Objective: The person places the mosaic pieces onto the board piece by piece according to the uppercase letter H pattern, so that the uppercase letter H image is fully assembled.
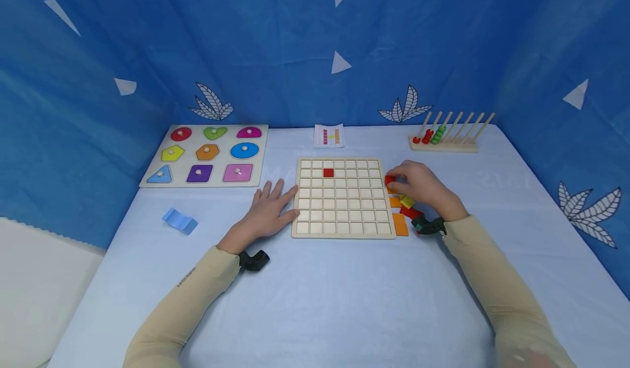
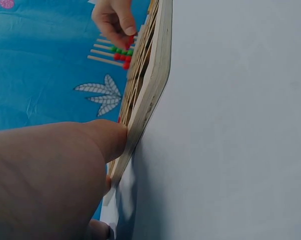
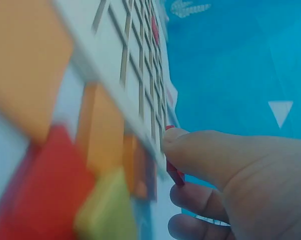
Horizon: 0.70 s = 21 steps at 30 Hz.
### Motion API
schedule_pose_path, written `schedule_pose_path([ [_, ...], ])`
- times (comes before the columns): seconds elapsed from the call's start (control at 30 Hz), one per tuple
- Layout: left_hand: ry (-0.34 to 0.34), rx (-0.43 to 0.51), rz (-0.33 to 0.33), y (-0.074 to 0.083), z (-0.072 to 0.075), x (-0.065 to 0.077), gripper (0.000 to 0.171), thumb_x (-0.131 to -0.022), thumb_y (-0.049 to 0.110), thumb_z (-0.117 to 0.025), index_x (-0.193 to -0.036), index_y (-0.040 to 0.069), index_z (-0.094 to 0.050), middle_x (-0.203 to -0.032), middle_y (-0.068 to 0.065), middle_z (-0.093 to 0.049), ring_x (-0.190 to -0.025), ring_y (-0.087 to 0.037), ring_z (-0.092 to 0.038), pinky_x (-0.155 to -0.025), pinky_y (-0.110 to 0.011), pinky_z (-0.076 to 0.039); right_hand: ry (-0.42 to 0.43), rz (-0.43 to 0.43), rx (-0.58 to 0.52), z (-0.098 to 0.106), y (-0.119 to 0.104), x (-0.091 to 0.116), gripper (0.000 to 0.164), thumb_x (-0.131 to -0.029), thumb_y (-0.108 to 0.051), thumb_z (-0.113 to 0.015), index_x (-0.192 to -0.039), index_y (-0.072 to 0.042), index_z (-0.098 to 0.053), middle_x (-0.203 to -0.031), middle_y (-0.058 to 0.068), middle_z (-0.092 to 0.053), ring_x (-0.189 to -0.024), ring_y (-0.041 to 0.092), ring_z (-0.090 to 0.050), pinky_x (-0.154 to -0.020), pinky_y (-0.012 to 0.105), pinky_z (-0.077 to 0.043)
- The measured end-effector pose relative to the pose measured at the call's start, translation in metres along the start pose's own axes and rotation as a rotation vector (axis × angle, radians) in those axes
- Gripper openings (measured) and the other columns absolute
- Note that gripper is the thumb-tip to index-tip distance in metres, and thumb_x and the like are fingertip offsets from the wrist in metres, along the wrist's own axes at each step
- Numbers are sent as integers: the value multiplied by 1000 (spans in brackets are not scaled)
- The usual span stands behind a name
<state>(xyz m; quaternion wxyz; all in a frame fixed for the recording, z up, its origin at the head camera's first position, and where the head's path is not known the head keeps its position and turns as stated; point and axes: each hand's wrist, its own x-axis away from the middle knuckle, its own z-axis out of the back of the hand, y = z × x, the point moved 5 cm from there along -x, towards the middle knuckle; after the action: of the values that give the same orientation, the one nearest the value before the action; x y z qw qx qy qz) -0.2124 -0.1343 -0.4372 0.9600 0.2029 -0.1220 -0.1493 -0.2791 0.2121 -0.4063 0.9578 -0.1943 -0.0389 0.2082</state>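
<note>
A wooden grid board (image 1: 343, 239) lies flat on the table, with one red square (image 1: 328, 173) in a cell of its upper part. My left hand (image 1: 266, 215) has its fingers spread beside the board's left edge; the thumb touches that edge in the left wrist view. Near the board's upper right edge, my right hand (image 1: 418, 183) pinches a red tile (image 3: 174, 172) between thumb and fingers. Below that hand lie orange tiles (image 1: 401, 225), a yellow piece (image 1: 406, 202) and a red piece (image 1: 411, 212), partly blurred in the right wrist view.
A shape puzzle board (image 1: 223, 186) with knobbed pieces lies at the back left. In front of it is a blue piece (image 1: 180, 221). A printed pattern card (image 1: 329, 136) sits behind the grid; a wooden bead rack (image 1: 443, 147) stands back right. Blue cloth (image 1: 275, 45) hangs behind.
</note>
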Motion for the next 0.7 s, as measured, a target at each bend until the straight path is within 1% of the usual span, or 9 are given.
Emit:
schedule_pose_path([
  [0.03, 1, 1, 0, 0, 0, 0, 68, -103, 43, -51, -162, 17, -29, -171, -23, -11, -157, -50, 2, -123, -70, -2, -3, 16, -6, -1, -4, -2, 33, -94, -16, -73, -122, 1, -72, -105, 18, -68, -88, 27, -57, -79, 41, -53],
  [0.13, 2, 2, -2, -1, -1, -1, 68, -103, 43, -52, -162, 17, -29, -171, -23, -11, -157, -50, 2, -123, -70, -3, -8, 63, -24, -3, -17, -9, 31, -94, -17, -74, -120, 0, -73, -102, 17, -68, -84, 26, -55, -73, 38, -50],
  [0.23, 6, -6, -5, -1, -1, -1, 68, -103, 43, -51, -162, 17, -29, -171, -23, -11, -157, -50, 2, -123, -70, -3, -14, 105, -29, -6, -31, -18, 30, -94, -17, -74, -118, -1, -74, -101, 15, -69, -81, 25, -54, -71, 35, -47],
  [0.4, 12, -16, -12, -1, -1, -1, 68, -103, 43, -51, -162, 17, -29, -171, -23, -11, -157, -50, 1, -123, -70, -3, -19, 167, -42, -11, -54, -31, 31, -92, -17, -76, -118, 0, -74, -103, 15, -71, -85, 25, -57, -76, 38, -49],
  [0.47, 11, -12, -14, -1, -1, -1, 68, -103, 43, -51, -162, 17, -29, -171, -23, -11, -157, -50, 1, -123, -70, -3, -16, 185, -43, -13, -62, -36, 32, -92, -17, -77, -119, 0, -74, -101, 15, -71, -84, 25, -57, -75, 38, -48],
  [0.57, 8, -10, -12, -1, -1, -1, 68, -103, 43, -51, -162, 17, -29, -171, -23, -11, -157, -50, 2, -123, -70, -3, -18, 207, -39, -16, -72, -43, 31, -92, -17, -76, -119, -1, -74, -99, 15, -70, -79, 24, -54, -71, 35, -44],
  [0.7, 4, -6, -7, -1, 0, -1, 68, -103, 43, -50, -162, 17, -28, -171, -22, -10, -158, -50, 2, -123, -70, -3, -27, 221, -39, -22, -83, -51, 30, -93, -17, -74, -120, -2, -74, -100, 14, -70, -78, 22, -53, -70, 33, -42],
])
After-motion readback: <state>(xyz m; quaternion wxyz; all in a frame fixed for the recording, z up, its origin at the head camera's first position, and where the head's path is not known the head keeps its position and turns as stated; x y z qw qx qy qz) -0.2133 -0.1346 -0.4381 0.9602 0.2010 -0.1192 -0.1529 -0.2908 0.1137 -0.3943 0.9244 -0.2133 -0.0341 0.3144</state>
